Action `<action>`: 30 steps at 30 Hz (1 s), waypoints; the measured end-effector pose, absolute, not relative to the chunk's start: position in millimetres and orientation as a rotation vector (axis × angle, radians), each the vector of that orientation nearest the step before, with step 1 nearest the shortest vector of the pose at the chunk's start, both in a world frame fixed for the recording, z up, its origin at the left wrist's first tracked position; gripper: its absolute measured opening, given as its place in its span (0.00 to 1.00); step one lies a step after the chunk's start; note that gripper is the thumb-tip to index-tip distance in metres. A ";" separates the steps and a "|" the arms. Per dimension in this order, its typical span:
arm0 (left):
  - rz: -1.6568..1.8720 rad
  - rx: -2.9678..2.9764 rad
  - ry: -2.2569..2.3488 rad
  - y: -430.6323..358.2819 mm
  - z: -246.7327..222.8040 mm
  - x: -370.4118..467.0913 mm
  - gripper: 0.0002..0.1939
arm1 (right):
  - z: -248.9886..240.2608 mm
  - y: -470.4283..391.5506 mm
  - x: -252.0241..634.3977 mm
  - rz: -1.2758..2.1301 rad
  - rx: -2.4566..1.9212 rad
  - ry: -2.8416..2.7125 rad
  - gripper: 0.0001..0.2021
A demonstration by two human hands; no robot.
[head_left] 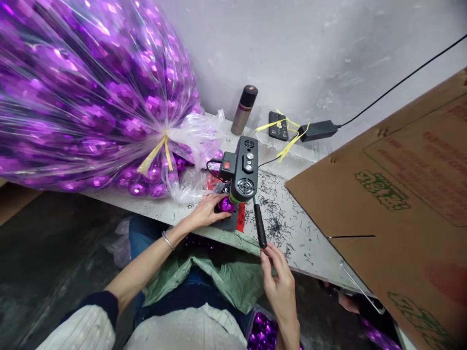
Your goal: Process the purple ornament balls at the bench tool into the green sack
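My left hand [208, 210] grips a shiny purple faceted ball [226, 204] under the head of a small black bench drill press [245, 170]. The ball's top and the tool tip are hidden by the machine. At the lower end of the black lever handle [260, 226], my right hand [277, 274] has its fingertips pinched on the tip. Dark thread-like shavings [277, 218] are scattered over the white tabletop [314, 253] to the right of the machine. A green sack [233, 282] lies across my lap, with purple balls showing in its opening.
A huge transparent bag [109, 82] of purple balls, tied with yellow ribbon, fills the left. Behind the press stand a thermos flask [244, 109], a phone [278, 125] and a power adapter [319, 130]. A cardboard box [394, 204] takes up the right side.
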State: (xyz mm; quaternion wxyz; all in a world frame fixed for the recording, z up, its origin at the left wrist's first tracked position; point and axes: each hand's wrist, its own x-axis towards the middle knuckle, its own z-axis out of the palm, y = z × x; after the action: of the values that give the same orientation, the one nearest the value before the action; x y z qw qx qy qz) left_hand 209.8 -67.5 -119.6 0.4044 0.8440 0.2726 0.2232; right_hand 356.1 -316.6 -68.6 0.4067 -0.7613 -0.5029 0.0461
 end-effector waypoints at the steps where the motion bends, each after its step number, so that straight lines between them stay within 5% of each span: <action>1: 0.620 2.119 0.711 -71.0 -125.0 212.9 0.30 | -64.3 -312.0 357.0 0.082 -1.885 -1.296 0.10; 12: 0.841 2.023 0.771 -86.2 -153.5 216.7 0.34 | -22.8 -249.5 360.4 -0.411 -1.426 -1.633 0.29; 16: 0.840 2.031 0.774 -85.9 -154.1 217.0 0.34 | -12.2 -235.7 356.8 -0.459 -1.343 -1.746 0.25; 21: 0.865 2.033 0.743 -85.6 -154.9 217.8 0.33 | -12.1 -214.7 345.0 -0.423 -1.269 -1.697 0.05; 30: 0.852 2.020 0.745 -86.3 -152.2 217.6 0.33 | -81.0 -190.1 331.7 -0.648 -1.209 -1.442 0.14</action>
State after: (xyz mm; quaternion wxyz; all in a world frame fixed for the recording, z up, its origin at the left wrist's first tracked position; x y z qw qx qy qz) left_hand 217.6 -86.3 -152.2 0.4014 0.7989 0.2948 0.3371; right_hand 331.7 -190.1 -81.0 0.5444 -0.5094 -0.6079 -0.2730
